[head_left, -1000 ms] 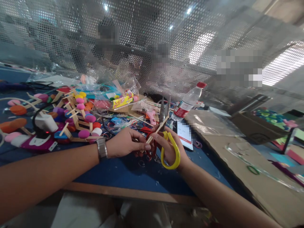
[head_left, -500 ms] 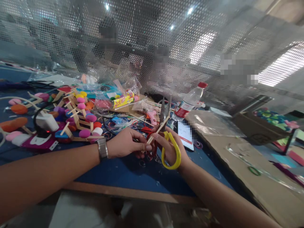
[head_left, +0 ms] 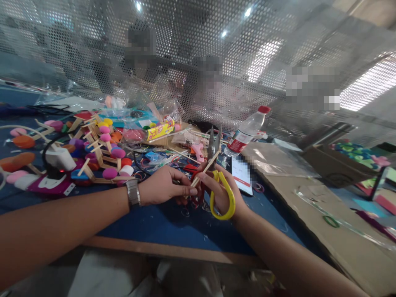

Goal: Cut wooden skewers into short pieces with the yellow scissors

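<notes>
My left hand [head_left: 167, 186] pinches the lower end of a thin wooden stick [head_left: 211, 163] between thumb and fingertips. The stick slants up to the right across the scissors, and I cannot tell whether it is one piece or two side by side. My right hand [head_left: 224, 192] holds scissors [head_left: 230, 204] with a yellow handle, and its thumb presses on the stick too. The metal blades point away from me, their tips a little apart. A dark red loop [head_left: 201, 194] shows between my hands, partly hidden by fingers.
Stick frames with coloured foam pieces [head_left: 109, 173] crowd the left, beside a purple power strip [head_left: 52, 185]. Beyond my hands lie a pink glue gun [head_left: 198, 152], a yellow packet [head_left: 161, 130] and a bottle [head_left: 246, 134]. A phone [head_left: 241, 175] and cardboard [head_left: 287, 194] are right.
Almost nothing differs. Both hands keep the same grip on the stick and scissors, and the view has shifted very slightly.
</notes>
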### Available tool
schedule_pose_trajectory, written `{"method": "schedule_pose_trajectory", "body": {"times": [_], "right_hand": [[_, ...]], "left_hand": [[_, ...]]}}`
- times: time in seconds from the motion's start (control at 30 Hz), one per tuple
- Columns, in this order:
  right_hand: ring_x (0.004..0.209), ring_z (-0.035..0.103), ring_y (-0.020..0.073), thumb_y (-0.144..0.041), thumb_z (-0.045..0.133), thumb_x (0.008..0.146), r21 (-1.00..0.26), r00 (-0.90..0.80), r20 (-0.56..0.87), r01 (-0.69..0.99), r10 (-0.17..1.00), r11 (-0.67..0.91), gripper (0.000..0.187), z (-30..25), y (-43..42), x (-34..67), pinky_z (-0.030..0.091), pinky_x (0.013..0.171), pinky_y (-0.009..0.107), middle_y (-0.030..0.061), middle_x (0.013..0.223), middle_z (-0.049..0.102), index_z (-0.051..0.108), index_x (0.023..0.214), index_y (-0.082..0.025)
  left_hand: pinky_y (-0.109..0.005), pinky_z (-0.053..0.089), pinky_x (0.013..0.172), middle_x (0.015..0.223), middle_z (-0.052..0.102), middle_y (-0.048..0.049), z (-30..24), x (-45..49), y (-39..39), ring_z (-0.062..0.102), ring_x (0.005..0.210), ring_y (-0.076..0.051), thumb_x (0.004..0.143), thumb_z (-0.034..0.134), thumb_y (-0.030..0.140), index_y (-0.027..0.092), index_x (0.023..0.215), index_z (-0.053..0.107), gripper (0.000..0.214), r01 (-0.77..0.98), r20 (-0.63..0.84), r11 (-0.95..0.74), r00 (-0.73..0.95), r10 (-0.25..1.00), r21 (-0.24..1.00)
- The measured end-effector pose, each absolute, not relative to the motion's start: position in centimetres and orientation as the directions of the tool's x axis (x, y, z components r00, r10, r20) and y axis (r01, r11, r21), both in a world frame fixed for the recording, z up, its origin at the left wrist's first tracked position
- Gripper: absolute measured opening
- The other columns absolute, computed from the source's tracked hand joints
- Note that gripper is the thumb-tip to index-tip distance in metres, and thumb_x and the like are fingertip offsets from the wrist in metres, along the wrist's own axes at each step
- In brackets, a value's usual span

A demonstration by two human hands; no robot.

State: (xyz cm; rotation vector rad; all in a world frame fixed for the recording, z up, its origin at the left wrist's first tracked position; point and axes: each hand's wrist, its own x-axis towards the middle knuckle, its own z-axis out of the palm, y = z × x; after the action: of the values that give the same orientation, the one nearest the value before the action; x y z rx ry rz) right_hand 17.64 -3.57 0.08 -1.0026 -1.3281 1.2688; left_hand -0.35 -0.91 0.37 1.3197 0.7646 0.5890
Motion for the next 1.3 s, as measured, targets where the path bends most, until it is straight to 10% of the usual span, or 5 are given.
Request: {"method": "schedule_pose_trajectory", "body": {"times": [1.07, 1.3], "right_hand": [[0.067, 0.056, 0.0171, -0.053, 0.064, 0.087, -0.956, -0.153, 0.279, -0.13, 0.948, 0.261, 0.03, -0.8, -3.1, 18.1, 0.049, 0.064, 0.032, -0.0005, 0.078, 0.057, 0.057, 0.098, -0.025], [0.079, 0.051, 0.0182, -0.044, 0.073, 0.081, -0.855, -0.123, 0.451, 0.223, 0.884, 0.467, 0.034, 0.9, -3.1, 19.5, 0.044, 0.074, 0.032, 0.0004, 0.087, 0.054, 0.059, 0.106, -0.026]], "left_hand": [[-0.02, 0.053, 0.054, 0.059, 0.07, 0.0005, 0.8, -0.6, -0.5, 0.065, 0.053, -0.01, 0.065, 0.087, 0.034, 0.013, 0.071, 0.072, 0.027, 0.014, -0.089, 0.098, 0.557, 0.826, 0.995], [-0.018, 0.051, 0.05, 0.057, 0.068, 0.0009, 2.0, -0.6, -0.7, 0.06, 0.049, -0.008, 0.065, 0.087, 0.031, 0.013, 0.063, 0.066, 0.028, -0.125, 0.041, 0.012, 0.406, 0.913, 0.992]]}}
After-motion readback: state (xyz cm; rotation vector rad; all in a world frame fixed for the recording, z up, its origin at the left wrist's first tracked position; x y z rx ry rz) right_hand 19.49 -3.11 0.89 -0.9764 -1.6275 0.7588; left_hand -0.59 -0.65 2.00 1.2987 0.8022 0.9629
